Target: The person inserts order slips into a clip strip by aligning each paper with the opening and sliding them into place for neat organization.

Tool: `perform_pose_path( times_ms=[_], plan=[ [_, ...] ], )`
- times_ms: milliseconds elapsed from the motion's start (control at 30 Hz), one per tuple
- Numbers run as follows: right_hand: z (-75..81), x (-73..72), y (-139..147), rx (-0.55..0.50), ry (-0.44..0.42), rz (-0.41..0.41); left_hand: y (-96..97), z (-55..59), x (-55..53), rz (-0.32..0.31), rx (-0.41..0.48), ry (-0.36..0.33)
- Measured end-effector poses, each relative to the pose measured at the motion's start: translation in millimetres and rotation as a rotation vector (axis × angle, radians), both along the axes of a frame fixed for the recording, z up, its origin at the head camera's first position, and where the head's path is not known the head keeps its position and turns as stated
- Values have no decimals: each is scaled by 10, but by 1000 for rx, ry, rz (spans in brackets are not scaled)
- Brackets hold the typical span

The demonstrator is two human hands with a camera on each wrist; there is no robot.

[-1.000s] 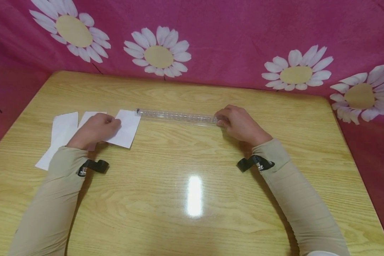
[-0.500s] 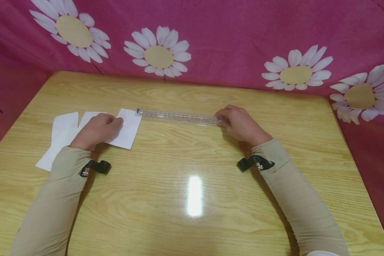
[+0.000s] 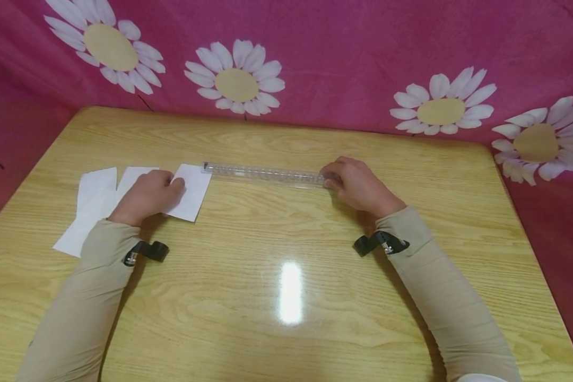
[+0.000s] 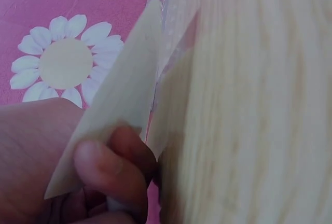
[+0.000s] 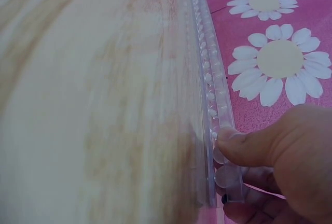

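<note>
Sheet [image 3: 193,194] tight in left hand [image 3: 148,195], strip [image 3: 262,173] in right hand [image 3: 358,183], papers [image 3: 95,192] alongside, flowered backdrop [image 3: 336,58]

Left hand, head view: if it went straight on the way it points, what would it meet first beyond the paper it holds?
Probably the clear plastic strip, at its left end; depth is unclear, so the left hand might pass above.

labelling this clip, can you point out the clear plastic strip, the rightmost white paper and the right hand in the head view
Clear plastic strip [image 3: 266,174]: head view, middle of its length
Rightmost white paper [image 3: 193,192]: head view, its uncovered part
Right hand [image 3: 357,183]: head view, back of the hand
</note>
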State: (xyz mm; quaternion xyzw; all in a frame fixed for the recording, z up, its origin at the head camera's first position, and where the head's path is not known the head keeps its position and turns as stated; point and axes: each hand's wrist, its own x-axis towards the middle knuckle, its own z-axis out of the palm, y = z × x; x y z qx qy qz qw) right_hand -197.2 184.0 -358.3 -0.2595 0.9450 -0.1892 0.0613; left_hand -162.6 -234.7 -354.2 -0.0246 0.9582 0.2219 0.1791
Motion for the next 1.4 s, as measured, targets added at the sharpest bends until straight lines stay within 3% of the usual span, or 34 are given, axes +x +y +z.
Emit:
perform_pose_path(
  times_ms=[400,967,1100,1400],
  plan=[
    [19,25,35,-1,-1,-10,37,9,17,-29,37,14],
    [18,34,80,-1,0,-15,161,29,-11,15,23,-14],
    [11,25,67,-6,7,-9,144,7,-11,16,33,16],
    [-4,-1,14,-21,22,7,89,-24,20,36,32,-3]
  ],
)
